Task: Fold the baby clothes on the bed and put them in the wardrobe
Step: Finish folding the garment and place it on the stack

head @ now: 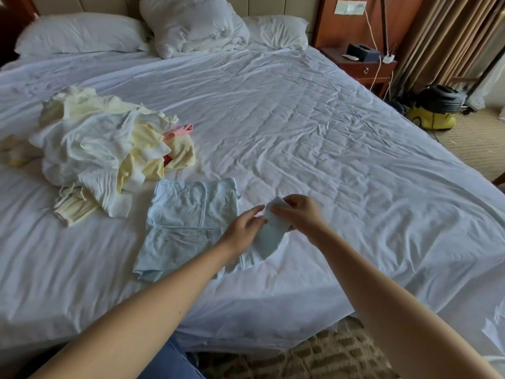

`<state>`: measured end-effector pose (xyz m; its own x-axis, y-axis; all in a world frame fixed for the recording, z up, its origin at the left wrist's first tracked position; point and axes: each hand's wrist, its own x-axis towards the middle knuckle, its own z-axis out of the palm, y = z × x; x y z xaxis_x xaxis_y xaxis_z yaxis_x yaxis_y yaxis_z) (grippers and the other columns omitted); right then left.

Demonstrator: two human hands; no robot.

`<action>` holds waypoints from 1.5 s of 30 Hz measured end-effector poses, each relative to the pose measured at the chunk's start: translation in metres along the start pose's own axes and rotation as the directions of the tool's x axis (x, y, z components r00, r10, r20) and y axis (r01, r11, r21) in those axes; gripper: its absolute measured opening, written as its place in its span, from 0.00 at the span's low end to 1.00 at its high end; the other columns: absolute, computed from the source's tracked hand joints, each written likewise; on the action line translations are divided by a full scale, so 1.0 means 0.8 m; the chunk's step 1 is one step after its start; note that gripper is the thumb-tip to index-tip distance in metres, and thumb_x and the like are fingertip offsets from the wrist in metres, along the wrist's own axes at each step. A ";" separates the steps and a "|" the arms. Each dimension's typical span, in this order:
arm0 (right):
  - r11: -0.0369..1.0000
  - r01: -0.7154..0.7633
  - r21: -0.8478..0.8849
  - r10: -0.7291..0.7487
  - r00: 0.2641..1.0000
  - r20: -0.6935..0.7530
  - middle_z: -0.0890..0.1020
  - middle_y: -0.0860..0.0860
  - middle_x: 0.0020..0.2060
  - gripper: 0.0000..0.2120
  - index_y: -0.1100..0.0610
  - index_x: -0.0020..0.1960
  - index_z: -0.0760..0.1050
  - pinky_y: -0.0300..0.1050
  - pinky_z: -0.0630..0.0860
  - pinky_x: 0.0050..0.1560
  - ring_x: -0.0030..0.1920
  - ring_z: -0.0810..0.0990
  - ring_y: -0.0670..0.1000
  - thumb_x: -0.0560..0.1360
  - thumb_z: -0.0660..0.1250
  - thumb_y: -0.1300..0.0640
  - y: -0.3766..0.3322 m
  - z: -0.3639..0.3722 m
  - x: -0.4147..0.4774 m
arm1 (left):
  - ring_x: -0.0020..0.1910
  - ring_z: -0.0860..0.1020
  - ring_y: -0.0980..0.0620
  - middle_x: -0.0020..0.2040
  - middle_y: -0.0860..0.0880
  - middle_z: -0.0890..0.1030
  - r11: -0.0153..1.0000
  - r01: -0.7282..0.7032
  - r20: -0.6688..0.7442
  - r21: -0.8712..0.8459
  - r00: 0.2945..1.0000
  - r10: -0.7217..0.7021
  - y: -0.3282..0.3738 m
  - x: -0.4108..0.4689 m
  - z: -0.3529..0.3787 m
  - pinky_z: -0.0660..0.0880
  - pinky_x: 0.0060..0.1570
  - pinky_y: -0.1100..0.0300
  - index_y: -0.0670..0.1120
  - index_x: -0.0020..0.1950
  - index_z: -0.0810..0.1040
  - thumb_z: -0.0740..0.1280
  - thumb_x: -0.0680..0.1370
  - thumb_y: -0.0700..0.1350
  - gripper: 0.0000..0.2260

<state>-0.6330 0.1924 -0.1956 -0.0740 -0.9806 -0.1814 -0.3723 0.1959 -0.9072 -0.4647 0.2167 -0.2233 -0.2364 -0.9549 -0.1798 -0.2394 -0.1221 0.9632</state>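
A pale blue baby garment (185, 228) lies spread flat on the white bed sheet (314, 149) near the front edge. Its right sleeve (272, 231) is lifted off the sheet. My right hand (300, 212) pinches the sleeve's cuff end from the right. My left hand (243, 228) holds the same sleeve lower down, fingers against the fabric. To the left sits a rumpled heap of white, yellow and pink baby clothes (109, 151). No wardrobe is in view.
Three white pillows (188, 26) lie at the headboard. A wooden nightstand (369, 67) with a dark box and cables stands at the back right. A yellow vacuum cleaner (434, 110) sits on the patterned carpet (314, 356) by the curtains.
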 end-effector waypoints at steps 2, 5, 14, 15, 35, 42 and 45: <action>0.995 -0.014 0.103 0.002 0.994 0.108 0.81 0.55 0.35 0.06 0.63 0.48 0.80 0.49 0.83 0.38 0.36 0.82 0.52 0.75 0.70 0.60 -0.020 0.021 -0.013 | 0.49 0.81 0.51 0.50 0.48 0.82 0.988 0.018 -0.076 -0.156 0.997 -0.030 0.019 -0.014 -0.009 0.77 0.51 0.57 0.53 0.59 0.76 0.57 0.84 0.49 0.10; 0.980 -0.095 0.174 0.042 0.956 0.289 0.83 0.57 0.39 0.12 0.62 0.51 0.80 0.47 0.83 0.38 0.37 0.83 0.53 0.80 0.64 0.53 -0.043 0.053 -0.024 | 0.45 0.83 0.48 0.47 0.45 0.84 0.956 0.088 -0.166 -0.279 0.976 -0.138 0.028 -0.026 -0.040 0.80 0.44 0.54 0.51 0.52 0.80 0.58 0.82 0.57 0.14; 0.970 0.205 -0.134 -0.205 0.979 0.017 0.84 0.49 0.42 0.12 0.50 0.48 0.80 0.48 0.78 0.44 0.42 0.82 0.49 0.79 0.59 0.60 -0.023 0.128 -0.031 | 0.50 0.80 0.46 0.49 0.48 0.81 0.966 0.247 -0.431 0.081 0.882 -0.189 -0.036 -0.050 -0.150 0.74 0.40 0.59 0.48 0.54 0.78 0.67 0.73 0.44 0.11; 0.926 0.255 -0.278 -0.256 0.966 0.032 0.84 0.47 0.48 0.12 0.49 0.51 0.81 0.47 0.78 0.50 0.48 0.82 0.49 0.78 0.60 0.60 -0.016 0.133 -0.033 | 0.51 0.80 0.47 0.49 0.50 0.81 0.957 0.247 -0.436 0.152 0.886 -0.160 -0.045 -0.052 -0.158 0.72 0.41 0.60 0.47 0.54 0.78 0.68 0.71 0.45 0.12; 0.429 0.630 -0.648 -0.323 0.777 0.541 0.41 0.44 0.78 0.34 0.46 0.79 0.43 0.43 0.33 0.75 0.77 0.35 0.43 0.77 0.38 0.33 0.051 0.169 -0.058 | 0.77 0.34 0.51 0.78 0.53 0.34 0.384 -0.080 0.022 0.920 0.988 0.152 -0.142 -0.090 -0.192 0.36 0.76 0.53 0.58 0.79 0.39 0.35 0.76 0.65 0.31; 0.496 0.637 -0.590 -0.313 0.765 0.562 0.41 0.39 0.77 0.40 0.41 0.79 0.43 0.41 0.35 0.76 0.76 0.35 0.39 0.73 0.48 0.26 0.062 0.153 -0.060 | 0.75 0.29 0.55 0.76 0.56 0.28 0.422 -0.113 0.118 0.899 0.993 0.015 -0.131 -0.096 -0.212 0.35 0.76 0.55 0.61 0.77 0.35 0.47 0.80 0.65 0.31; 0.559 0.619 -0.552 -0.342 0.779 0.526 0.50 0.38 0.77 0.41 0.40 0.78 0.54 0.38 0.47 0.76 0.76 0.44 0.37 0.69 0.60 0.29 0.069 0.139 -0.069 | 0.73 0.29 0.62 0.74 0.62 0.29 0.430 -0.150 0.168 0.890 0.986 -0.005 -0.133 -0.125 -0.234 0.35 0.74 0.62 0.63 0.76 0.36 0.54 0.78 0.68 0.35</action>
<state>-0.5465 0.2576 -0.2782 0.5566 -0.8302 -0.0309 -0.7645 -0.4972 -0.4103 -0.2397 0.2743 -0.2708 -0.3901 -0.8952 -0.2158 -0.9061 0.3314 0.2631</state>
